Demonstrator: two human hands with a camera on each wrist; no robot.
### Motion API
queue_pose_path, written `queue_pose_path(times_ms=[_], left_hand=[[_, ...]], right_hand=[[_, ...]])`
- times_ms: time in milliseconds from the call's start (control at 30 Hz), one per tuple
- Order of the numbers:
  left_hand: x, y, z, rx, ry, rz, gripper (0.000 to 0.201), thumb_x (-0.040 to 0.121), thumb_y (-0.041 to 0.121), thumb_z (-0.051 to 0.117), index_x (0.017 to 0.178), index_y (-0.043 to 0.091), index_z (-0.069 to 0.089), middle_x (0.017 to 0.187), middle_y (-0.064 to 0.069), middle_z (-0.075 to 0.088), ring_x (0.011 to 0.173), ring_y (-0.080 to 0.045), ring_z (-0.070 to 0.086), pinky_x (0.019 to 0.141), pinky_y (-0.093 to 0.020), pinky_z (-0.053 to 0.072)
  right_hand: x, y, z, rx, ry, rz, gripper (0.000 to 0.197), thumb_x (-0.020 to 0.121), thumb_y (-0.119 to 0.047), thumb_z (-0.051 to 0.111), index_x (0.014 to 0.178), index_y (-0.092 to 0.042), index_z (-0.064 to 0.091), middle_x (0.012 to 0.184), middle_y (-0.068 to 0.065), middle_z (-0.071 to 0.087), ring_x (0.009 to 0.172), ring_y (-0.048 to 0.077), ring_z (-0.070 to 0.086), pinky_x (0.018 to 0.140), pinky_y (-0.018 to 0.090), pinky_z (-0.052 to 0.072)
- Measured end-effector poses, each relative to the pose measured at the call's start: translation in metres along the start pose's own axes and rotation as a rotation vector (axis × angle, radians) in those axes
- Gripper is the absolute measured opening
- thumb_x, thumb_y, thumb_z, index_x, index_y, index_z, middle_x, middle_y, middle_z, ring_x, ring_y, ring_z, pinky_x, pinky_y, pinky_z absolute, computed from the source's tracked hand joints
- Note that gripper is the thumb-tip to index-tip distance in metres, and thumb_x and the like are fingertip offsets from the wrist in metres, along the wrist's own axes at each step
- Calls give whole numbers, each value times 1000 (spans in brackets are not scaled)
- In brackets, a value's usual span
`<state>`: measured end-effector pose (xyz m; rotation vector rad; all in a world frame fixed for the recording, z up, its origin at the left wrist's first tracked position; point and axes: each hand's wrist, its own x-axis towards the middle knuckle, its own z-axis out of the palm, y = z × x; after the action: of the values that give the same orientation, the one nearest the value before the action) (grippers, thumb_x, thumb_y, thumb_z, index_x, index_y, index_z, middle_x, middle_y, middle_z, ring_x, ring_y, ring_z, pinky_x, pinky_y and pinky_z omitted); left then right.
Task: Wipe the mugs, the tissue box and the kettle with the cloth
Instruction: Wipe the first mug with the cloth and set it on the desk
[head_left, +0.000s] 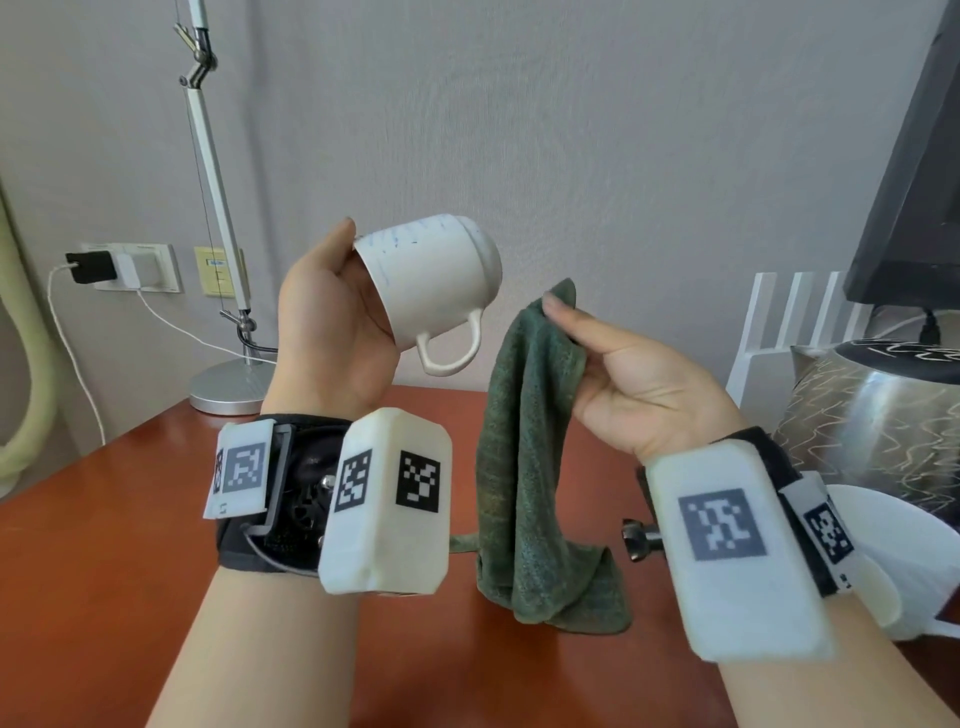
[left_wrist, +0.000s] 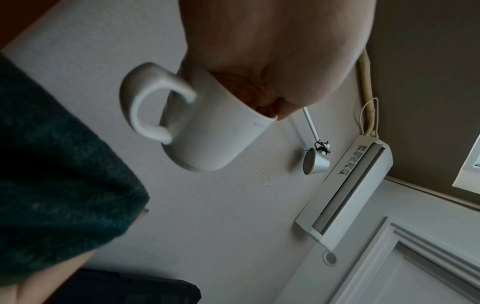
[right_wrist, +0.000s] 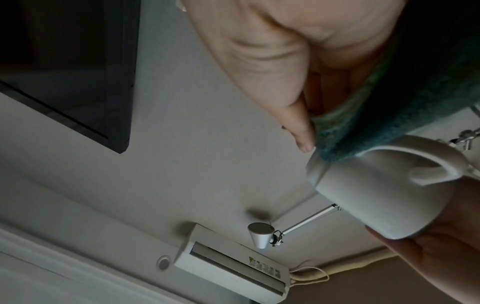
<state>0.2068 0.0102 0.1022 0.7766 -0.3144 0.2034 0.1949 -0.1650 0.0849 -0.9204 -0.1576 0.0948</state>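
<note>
My left hand (head_left: 332, 312) holds a white mug (head_left: 431, 283) in the air, tilted with its base pointing away and its handle hanging down; faint blue marks run along its side. The thumb rests at the rim, and the fingers are inside or behind it, hidden. The mug (left_wrist: 207, 123) fills the left wrist view. My right hand (head_left: 613, 364) pinches the top of a dark green cloth (head_left: 530, 457), which hangs down to the table, just right of the mug. In the right wrist view the cloth (right_wrist: 415, 102) lies against the mug (right_wrist: 376, 189). A patterned metal kettle (head_left: 872, 415) stands at the right.
The red-brown table (head_left: 104, 545) lies below both hands. A desk lamp base (head_left: 228, 387) stands at the back left, with a wall socket and charger behind it. A dark monitor (head_left: 914, 182) hangs at the right. A white dish (head_left: 883, 525) lies under my right wrist.
</note>
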Motion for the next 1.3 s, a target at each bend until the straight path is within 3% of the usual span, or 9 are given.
queue_pose_path(times_ms=[267,367,500,633,800,933,1033,1200,1300], left_hand=[[2,-3,2,51,32,3,21,103,28,42,108,10,49,85,-5,66,75,-21,68,55,-30,55],[2,-5,3,73,41,3,22,102,29,43,103,10,53,88,-5,65,79,-22,67,58,-30,56],[1,-7,6,92,33,4,27,103,29,41,93,11,58,80,-3,68,73,-19,68,58,-28,55],[2,-8,7,97,42,11,26,103,30,41,99,9,57,83,-4,69,72,-18,69,60,-29,56],[2,-8,10,96,-8,-3,37,104,31,38,91,7,62,85,-9,72,78,-22,70,71,-33,56],[-2,-8,13,57,-87,-40,43,106,32,34,91,2,61,86,-12,69,87,-26,67,88,-41,55],[-2,-9,15,60,-93,-70,40,105,33,34,110,-1,55,98,-16,65,93,-27,65,81,-37,57],[-3,-14,19,96,-113,-53,39,105,31,35,96,0,58,84,-11,65,82,-20,66,76,-31,56],[-4,-14,17,116,-132,-51,44,105,33,34,106,-2,60,95,-16,69,90,-26,69,79,-36,58]], right_hand=[[-9,-2,5,-163,28,-484,3,79,-19,67,78,-17,69,71,-6,63,65,4,60,57,16,48],[-8,-3,6,-3,-98,-411,13,81,-30,60,91,-25,67,83,-5,60,78,9,58,74,26,49],[-12,-7,7,-161,-177,-511,55,80,-29,63,132,-36,45,132,-6,55,129,17,49,109,38,39],[-18,-3,5,-614,-236,-505,96,85,-12,69,142,-55,5,107,6,68,101,21,67,89,38,55],[-27,6,14,-1278,-241,-539,88,92,-8,56,113,-79,9,97,3,66,71,20,63,68,33,53],[-28,11,19,-1639,-246,-667,72,92,-14,42,138,-65,18,68,1,56,54,16,48,53,32,40],[-30,10,23,-1800,-189,-682,69,92,-16,39,141,-60,19,62,-8,44,55,14,43,54,26,36],[-30,11,25,-1787,-83,-714,71,90,-16,42,142,-59,20,57,-6,41,54,18,44,52,29,37],[-26,11,22,-1756,-41,-708,72,90,-15,42,145,-55,18,55,-5,41,52,16,42,50,32,33]])
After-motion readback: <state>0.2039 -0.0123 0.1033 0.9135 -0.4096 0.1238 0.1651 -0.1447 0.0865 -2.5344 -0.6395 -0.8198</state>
